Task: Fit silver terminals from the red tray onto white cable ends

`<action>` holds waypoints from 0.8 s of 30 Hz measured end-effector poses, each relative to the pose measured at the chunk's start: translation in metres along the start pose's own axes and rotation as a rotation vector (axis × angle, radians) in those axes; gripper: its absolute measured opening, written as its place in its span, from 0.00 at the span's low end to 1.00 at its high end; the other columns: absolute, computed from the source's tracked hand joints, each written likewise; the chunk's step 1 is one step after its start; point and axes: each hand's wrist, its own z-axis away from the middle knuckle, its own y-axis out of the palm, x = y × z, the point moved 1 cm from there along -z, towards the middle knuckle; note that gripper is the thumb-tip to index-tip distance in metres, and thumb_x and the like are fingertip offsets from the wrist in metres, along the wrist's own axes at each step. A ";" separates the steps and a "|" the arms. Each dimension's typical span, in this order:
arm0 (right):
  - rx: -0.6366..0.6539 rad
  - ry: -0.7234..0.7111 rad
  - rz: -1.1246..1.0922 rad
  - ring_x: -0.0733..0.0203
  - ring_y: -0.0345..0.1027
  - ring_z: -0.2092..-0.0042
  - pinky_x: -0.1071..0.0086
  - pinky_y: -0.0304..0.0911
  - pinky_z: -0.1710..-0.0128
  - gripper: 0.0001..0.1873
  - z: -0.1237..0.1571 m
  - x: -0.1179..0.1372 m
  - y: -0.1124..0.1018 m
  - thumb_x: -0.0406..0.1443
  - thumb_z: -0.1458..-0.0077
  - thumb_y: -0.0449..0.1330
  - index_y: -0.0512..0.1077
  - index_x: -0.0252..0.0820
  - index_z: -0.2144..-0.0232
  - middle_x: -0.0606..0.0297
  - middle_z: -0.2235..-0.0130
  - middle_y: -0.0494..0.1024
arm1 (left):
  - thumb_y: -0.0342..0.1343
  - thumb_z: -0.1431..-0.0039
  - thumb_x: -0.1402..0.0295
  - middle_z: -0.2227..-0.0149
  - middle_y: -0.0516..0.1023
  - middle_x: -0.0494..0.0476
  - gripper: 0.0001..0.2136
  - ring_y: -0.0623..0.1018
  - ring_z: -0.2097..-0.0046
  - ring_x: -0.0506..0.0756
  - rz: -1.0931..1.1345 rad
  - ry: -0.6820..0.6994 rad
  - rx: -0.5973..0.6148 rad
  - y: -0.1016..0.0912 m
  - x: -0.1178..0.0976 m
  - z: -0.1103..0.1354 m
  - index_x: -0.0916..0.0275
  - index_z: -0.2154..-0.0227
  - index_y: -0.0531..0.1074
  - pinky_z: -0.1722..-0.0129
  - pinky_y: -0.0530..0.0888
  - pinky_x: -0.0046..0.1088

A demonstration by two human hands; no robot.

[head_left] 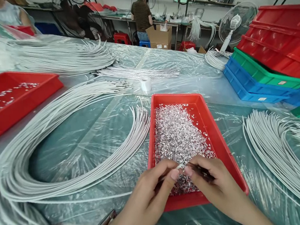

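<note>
Over a red tray (226,150) heaped with small shiny metal pieces (177,131), my two hands meet fingertip to fingertip. My left hand (154,187) is closed in a pinch on the end of a white cable (180,166), whose length trails off to the left. Thumb and forefinger of my right hand (214,181) pinch at the cable's tip, where a tiny shiny metal piece seems to sit; the fingers partly hide it. A large looped bundle of white cables (16,156) lies left of the tray, its ends fanned beside the tray's rim.
More white cables (282,155) lie at the right. A white roll (145,84) stands behind the tray. Another red tray (39,92) is at far left. Stacked red, green and blue crates (260,78) lean at the right. A person (142,14) sits at a back bench.
</note>
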 end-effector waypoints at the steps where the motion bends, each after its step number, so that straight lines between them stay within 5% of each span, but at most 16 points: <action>1: 0.009 0.020 0.006 0.67 0.56 0.75 0.72 0.51 0.75 0.09 0.001 0.000 0.000 0.37 0.40 0.53 0.63 0.43 0.72 0.73 0.77 0.62 | 0.43 0.33 0.62 0.71 0.66 0.48 0.10 0.66 0.70 0.49 -0.004 0.005 -0.009 0.000 0.001 0.000 0.59 0.63 0.66 0.69 0.62 0.23; 7: 0.075 0.064 -0.019 0.63 0.65 0.65 0.68 0.58 0.65 0.10 0.004 0.002 0.000 0.43 0.35 0.47 0.64 0.46 0.63 0.69 0.67 0.71 | 0.41 0.32 0.62 0.75 0.61 0.46 0.12 0.62 0.73 0.48 0.088 0.007 0.011 0.002 0.002 -0.005 0.61 0.68 0.65 0.72 0.60 0.23; 12: 0.103 0.040 0.021 0.65 0.65 0.69 0.70 0.58 0.69 0.11 0.002 0.004 0.003 0.41 0.34 0.46 0.64 0.46 0.65 0.70 0.70 0.71 | 0.40 0.31 0.62 0.77 0.58 0.46 0.17 0.60 0.74 0.48 0.193 -0.003 0.042 0.001 0.003 -0.005 0.61 0.76 0.57 0.73 0.59 0.23; 24: 0.067 -0.062 0.064 0.63 0.70 0.65 0.68 0.61 0.65 0.06 0.006 0.002 0.006 0.39 0.37 0.49 0.64 0.45 0.61 0.69 0.68 0.74 | 0.42 0.32 0.64 0.76 0.60 0.47 0.14 0.60 0.73 0.48 0.182 0.031 0.051 0.000 0.001 -0.002 0.62 0.74 0.60 0.73 0.60 0.22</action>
